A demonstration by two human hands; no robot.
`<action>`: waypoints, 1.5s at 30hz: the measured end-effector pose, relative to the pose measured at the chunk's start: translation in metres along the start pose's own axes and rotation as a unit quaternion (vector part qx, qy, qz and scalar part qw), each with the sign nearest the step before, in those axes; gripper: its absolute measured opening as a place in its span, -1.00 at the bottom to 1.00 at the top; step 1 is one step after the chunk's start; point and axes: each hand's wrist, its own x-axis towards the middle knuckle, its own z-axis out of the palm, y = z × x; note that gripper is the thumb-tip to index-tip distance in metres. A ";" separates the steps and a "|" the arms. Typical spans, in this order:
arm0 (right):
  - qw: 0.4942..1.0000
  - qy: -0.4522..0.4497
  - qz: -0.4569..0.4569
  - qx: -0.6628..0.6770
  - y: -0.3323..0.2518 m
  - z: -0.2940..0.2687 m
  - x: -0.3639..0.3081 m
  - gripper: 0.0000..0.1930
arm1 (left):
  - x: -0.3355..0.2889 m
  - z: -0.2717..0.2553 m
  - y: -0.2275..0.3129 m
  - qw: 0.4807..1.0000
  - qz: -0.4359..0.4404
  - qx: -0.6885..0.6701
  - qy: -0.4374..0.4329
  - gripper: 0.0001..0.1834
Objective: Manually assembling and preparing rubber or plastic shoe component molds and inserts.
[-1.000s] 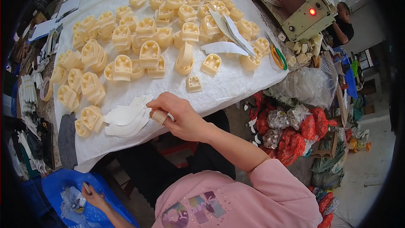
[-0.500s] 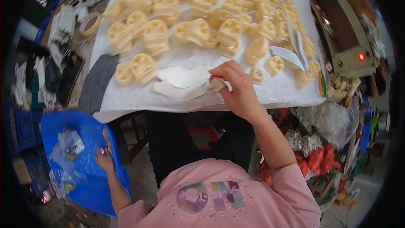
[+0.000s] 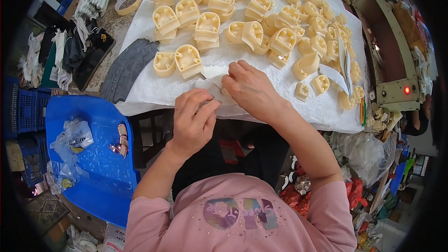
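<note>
Several thin white curved pieces [image 3: 214,73] lie near the front edge of the cloth-covered table, partly hidden by my hands. My right hand [image 3: 249,88] is closed over them, fingertips pinching a white piece. A small beige patch shows at its thumb. Just left and nearer to me, my left hand [image 3: 193,116] is raised with half-bent fingers apart, fingertips close to the same pieces; I cannot tell whether they touch. Beyond the hands stand cream moulded U-shaped blocks that look like shoe heels [image 3: 188,61], hollow with small posts inside.
Many more cream blocks cover the white cloth [image 3: 144,88]. A dark grey curved sheet [image 3: 126,72] lies at its left edge. A blue chair [image 3: 107,168] holds plastic bags and a sandal [image 3: 122,141]. At right stands a metal box [image 3: 396,84] with a red light.
My left hand has come up from the blue chair to the table edge, leaving the sandal on the seat. My right hand has shifted left over the white pieces. The view has shifted.
</note>
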 end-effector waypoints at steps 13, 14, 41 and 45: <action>0.997 0.008 -0.002 0.071 0.010 0.009 0.001 -0.92 | -0.003 0.026 -0.002 0.996 -0.023 0.081 -0.035 -0.66; 0.988 0.032 0.023 0.150 0.014 0.013 -0.003 -0.93 | -0.005 0.028 -0.001 0.992 -0.022 0.114 -0.053 -0.62; 0.918 0.355 0.179 -0.012 0.020 -0.041 -0.113 -0.77 | 0.007 0.033 0.018 0.998 0.032 0.056 0.001 -0.61; 0.959 0.270 0.087 0.009 -0.019 -0.017 -0.108 -0.76 | 0.000 0.042 0.069 0.860 -0.269 -0.372 -0.225 -0.56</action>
